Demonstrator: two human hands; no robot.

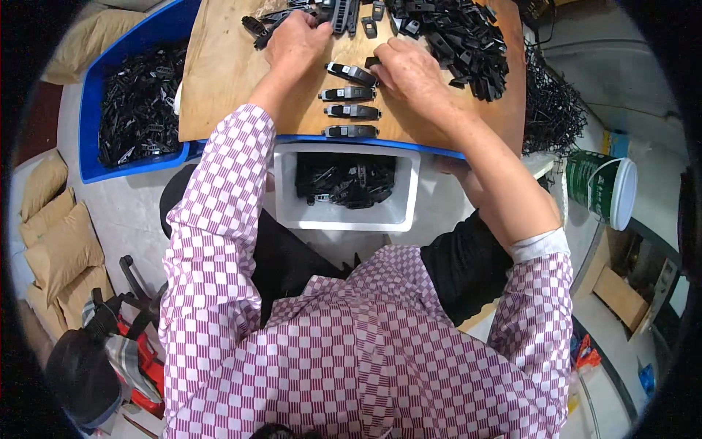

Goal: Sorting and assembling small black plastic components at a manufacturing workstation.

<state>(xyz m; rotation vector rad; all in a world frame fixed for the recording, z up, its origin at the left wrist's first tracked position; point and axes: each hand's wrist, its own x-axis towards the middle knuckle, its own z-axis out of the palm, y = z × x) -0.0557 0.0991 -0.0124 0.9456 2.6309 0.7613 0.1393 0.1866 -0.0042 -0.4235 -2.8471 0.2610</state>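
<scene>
My left hand [298, 40] is at the far left of the wooden tabletop, fingers curled in among long black plastic strips [341, 16]; what it grips is hidden. To the right, my right hand [411, 72] pinches a small black plastic piece [372, 62], mostly covered by the fingers. Between my forearms, several black elongated plastic parts lie in a column; the farthest one [351, 73] is tilted and close to my right fingertips, and the nearest one [349, 131] lies by the table's front edge. A heap of small black plastic pieces [468, 51] spreads beyond my right hand.
Below the table edge [241, 130] stands a white foam box [284, 194] holding black parts. A blue bin [89, 139] full of black pieces is at the left. Thin black tangled pieces [552, 110] and a green bucket [592, 186] are at the right. Brown packages [66, 249] lie left.
</scene>
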